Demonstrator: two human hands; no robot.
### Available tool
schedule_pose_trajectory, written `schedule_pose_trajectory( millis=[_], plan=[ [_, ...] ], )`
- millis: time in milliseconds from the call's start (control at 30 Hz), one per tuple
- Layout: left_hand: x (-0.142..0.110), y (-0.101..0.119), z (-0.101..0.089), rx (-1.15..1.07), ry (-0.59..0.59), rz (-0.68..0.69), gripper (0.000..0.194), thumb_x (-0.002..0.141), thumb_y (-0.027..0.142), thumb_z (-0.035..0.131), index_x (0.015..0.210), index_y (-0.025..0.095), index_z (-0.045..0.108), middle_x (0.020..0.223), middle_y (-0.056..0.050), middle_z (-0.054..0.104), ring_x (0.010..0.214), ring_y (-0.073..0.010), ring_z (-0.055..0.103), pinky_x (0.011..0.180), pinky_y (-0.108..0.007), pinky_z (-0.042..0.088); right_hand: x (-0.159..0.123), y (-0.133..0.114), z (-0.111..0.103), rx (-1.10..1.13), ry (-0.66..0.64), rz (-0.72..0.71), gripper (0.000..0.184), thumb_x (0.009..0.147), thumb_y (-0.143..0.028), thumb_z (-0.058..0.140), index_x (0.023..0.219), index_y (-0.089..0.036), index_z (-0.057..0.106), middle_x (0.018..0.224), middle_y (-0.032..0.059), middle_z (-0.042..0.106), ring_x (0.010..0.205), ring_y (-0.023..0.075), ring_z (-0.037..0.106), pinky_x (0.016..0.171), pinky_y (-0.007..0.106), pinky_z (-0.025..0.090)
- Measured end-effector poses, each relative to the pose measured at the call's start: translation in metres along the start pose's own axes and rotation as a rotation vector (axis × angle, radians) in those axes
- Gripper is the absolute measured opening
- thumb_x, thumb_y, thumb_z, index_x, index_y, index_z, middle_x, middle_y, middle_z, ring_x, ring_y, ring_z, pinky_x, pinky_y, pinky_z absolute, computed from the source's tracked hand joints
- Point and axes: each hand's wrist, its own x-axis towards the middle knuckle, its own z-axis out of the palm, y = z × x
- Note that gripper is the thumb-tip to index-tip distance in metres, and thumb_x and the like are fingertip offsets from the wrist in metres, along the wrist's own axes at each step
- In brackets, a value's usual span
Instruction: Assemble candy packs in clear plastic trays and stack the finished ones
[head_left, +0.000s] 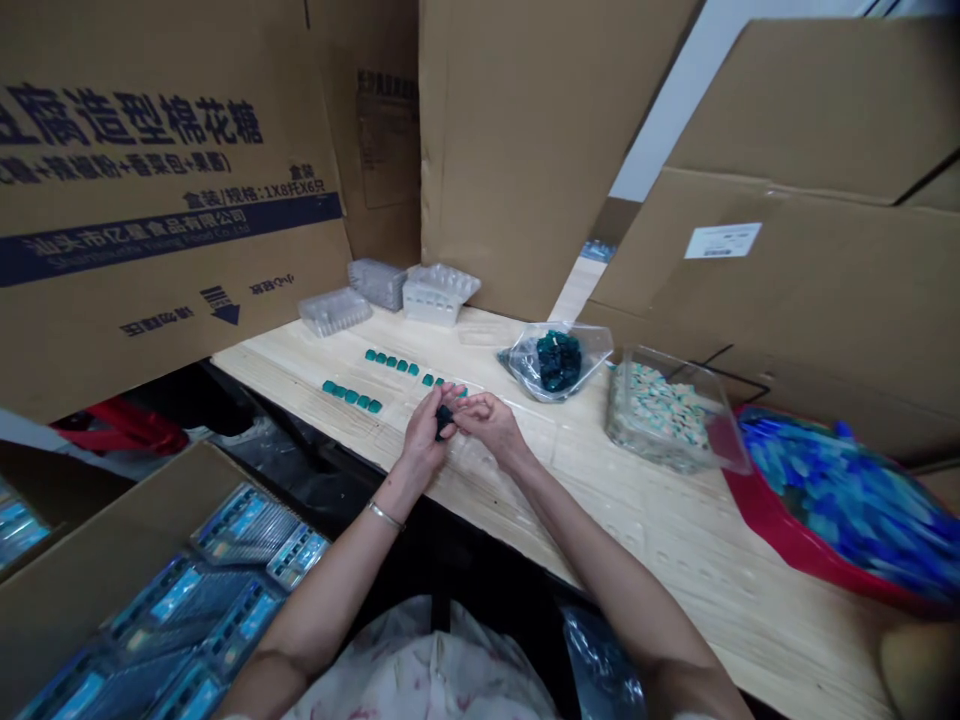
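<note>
My left hand (425, 432) and my right hand (489, 421) meet over the near part of the wooden table (675, 540). The left fingers are closed on a small dark teal piece (444, 420). My right hand's fingers curl loosely against it; what they hold is hidden. Just beyond the hands lie clear plastic trays (390, 385) with rows of small teal pieces (351, 396) set in them. An open clear bag of dark teal pieces (559, 360) lies to the right of the trays.
A clear tub of pale mixed pieces (660, 410) and a red basin of blue items (840, 500) stand at the right. Stacked empty clear trays (405, 290) sit at the back. Large cardboard boxes (150, 200) surround the table; a box of blue packs (217, 590) is at lower left.
</note>
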Motion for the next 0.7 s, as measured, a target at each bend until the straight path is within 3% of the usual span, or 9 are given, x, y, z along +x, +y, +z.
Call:
schedule_pose_trajectory(
  millis=[100,233,333,467,600,700],
  plan=[
    [0.002,-0.006,0.004,0.005,-0.038,0.041,0.028,0.08,0.038,0.058,0.097,0.015,0.059,0.114,-0.013,0.063,0.092,-0.0171,0.064,0.037,-0.013,0.026,-0.002,-0.002,-0.006,0.106,0.068,0.009,0.043,0.057,-0.034,0.077,0.088,-0.019,0.051,0.07,-0.0006,0.068,0.058,0.0143,0.064,0.064,0.03,0.052],
    [0.004,-0.007,0.003,-0.054,-0.031,0.036,0.021,0.08,0.033,0.06,0.091,0.016,0.059,0.113,-0.011,0.064,0.098,-0.0161,0.062,0.036,-0.013,0.022,-0.004,-0.008,-0.017,0.212,0.101,0.034,0.047,0.054,-0.031,0.079,0.091,-0.018,0.053,0.075,0.0001,0.068,0.064,0.0134,0.064,0.07,0.032,0.053],
    [-0.001,-0.007,0.001,0.003,-0.023,0.03,0.026,0.076,0.037,0.063,0.089,0.015,0.06,0.099,-0.01,0.066,0.079,-0.0109,0.063,0.035,-0.012,0.021,-0.004,-0.013,-0.024,0.186,0.13,-0.025,0.043,0.058,-0.031,0.077,0.092,-0.018,0.055,0.079,0.0015,0.067,0.069,0.0135,0.064,0.073,0.033,0.053],
    [-0.012,-0.009,0.001,0.29,-0.099,0.07,0.035,0.069,0.043,0.069,0.089,0.015,0.063,0.075,-0.001,0.061,0.05,-0.0029,0.047,0.034,-0.013,0.02,-0.003,-0.016,-0.031,-0.002,0.167,-0.148,0.037,0.061,-0.031,0.073,0.092,-0.018,0.057,0.083,0.0033,0.065,0.075,0.0143,0.063,0.076,0.032,0.053],
    [-0.017,-0.009,0.001,0.48,-0.147,0.084,0.039,0.069,0.045,0.068,0.092,0.014,0.064,0.053,0.007,0.046,0.039,-0.0021,0.033,0.034,-0.014,0.021,-0.004,-0.015,-0.032,-0.096,0.143,-0.205,0.029,0.067,-0.03,0.068,0.093,-0.019,0.059,0.087,0.004,0.065,0.08,0.0149,0.063,0.076,0.03,0.054],
    [-0.016,-0.008,-0.001,0.567,-0.141,0.13,0.039,0.071,0.043,0.066,0.098,0.015,0.064,0.053,0.007,0.049,0.037,-0.0029,0.033,0.035,-0.016,0.024,-0.006,-0.013,-0.032,-0.165,0.166,-0.23,0.024,0.07,-0.03,0.066,0.09,-0.018,0.063,0.088,0.0057,0.066,0.078,0.0154,0.063,0.073,0.029,0.055]
  ],
)
